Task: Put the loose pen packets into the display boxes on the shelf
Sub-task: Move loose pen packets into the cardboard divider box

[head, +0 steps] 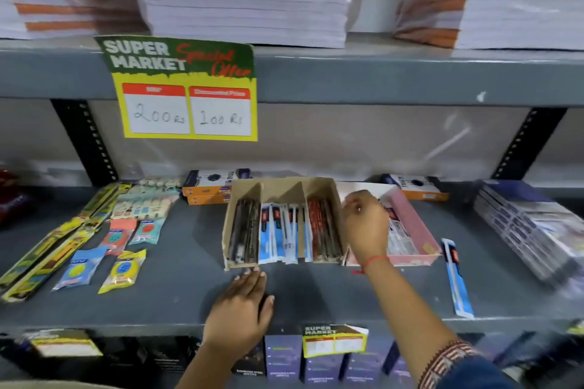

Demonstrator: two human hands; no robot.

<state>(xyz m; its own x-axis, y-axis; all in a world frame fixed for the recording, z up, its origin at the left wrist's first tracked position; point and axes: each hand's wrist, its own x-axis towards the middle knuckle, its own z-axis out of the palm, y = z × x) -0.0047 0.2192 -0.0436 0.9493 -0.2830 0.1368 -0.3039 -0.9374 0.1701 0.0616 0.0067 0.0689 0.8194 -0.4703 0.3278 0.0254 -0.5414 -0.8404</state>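
A brown cardboard display box (245, 189) with three compartments stands mid-shelf, holding dark, blue-white and red pen packets. To its right is a pink display box (414, 224) with more packets. My right hand (366, 224) hovers over the gap between the two boxes, fingers curled; whether it holds anything is hidden. My left hand (241, 303) lies flat on the shelf just in front of the brown box, fingers together, holding nothing. One loose blue-white pen packet (456, 278) lies on the shelf right of the pink box.
Eraser and pencil packets (123, 237) are spread on the left of the grey shelf (177, 262). Orange-white boxes (208, 189) stand behind. A wrapped stack of booklets (531, 224) sits at the right. A yellow price sign (186, 88) hangs from the upper shelf.
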